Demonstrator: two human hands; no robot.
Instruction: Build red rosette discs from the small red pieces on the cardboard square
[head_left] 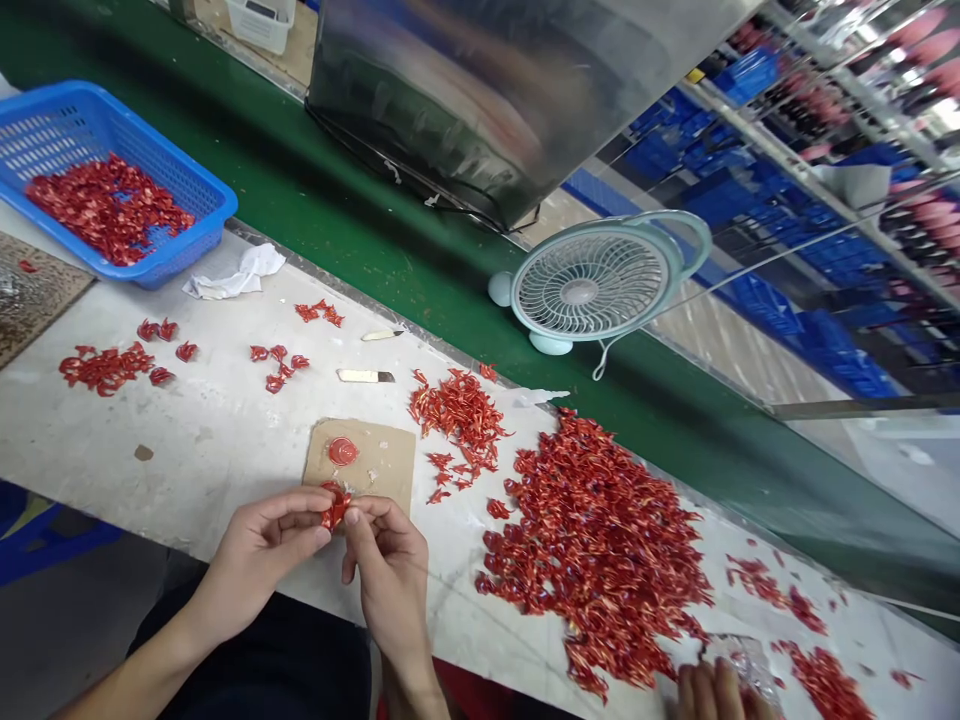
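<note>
My left hand (264, 545) and my right hand (386, 565) meet at the near edge of the white table (225, 440). Both pinch one small red plastic piece (334, 507) between their fingertips. Just beyond it lies a cardboard square (375, 462) with a round red piece (343, 451) on it. A large heap of red pieces (600, 545) lies to the right of my right hand.
A blue basket (180, 180) of red pieces stands at the far left. Small clusters of red pieces (105, 367), two blades (364, 376) and a crumpled tissue (236, 277) lie on the table. A small fan (592, 285) stands on the green belt (360, 230). Another person's hand (712, 692) is at the bottom right.
</note>
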